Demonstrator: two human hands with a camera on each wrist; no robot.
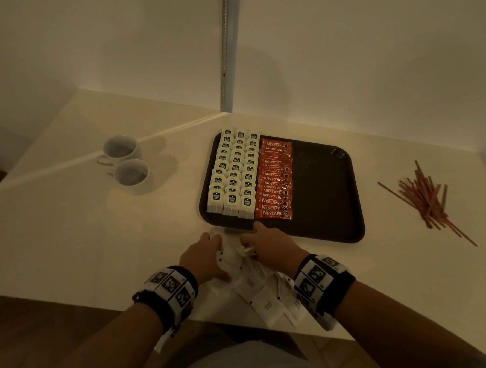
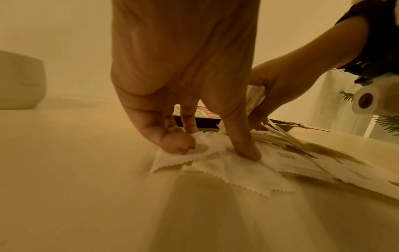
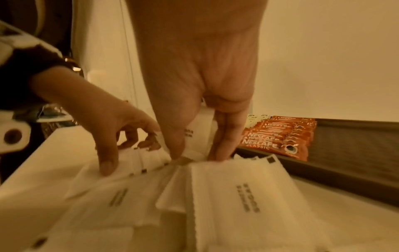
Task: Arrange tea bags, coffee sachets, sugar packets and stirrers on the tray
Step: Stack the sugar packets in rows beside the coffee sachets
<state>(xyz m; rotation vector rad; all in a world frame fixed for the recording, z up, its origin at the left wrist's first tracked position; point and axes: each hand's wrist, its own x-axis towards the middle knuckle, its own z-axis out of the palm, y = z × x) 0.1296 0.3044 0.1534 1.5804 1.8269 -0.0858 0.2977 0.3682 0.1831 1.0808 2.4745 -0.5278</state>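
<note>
Head view: dark rectangular plastic tray (image 1: 331, 201) on the pale table (image 1: 68, 237).
Left hand (image 1: 204, 253): fingers pinching white paper sugar packets (image 1: 264, 299) at the near tray edge.
Right hand (image 1: 268, 243): gripping an upright bunch of packets.
On tray: white tea bags (image 1: 232, 174), red coffee sachets (image 1: 276, 181).
Right of tray: reddish thin stirrers (image 1: 427, 201).

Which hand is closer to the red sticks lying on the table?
The right hand. It is at the tray's near edge, with the red sticks off to its right. The left hand sits farther left, on the white packets.
</note>
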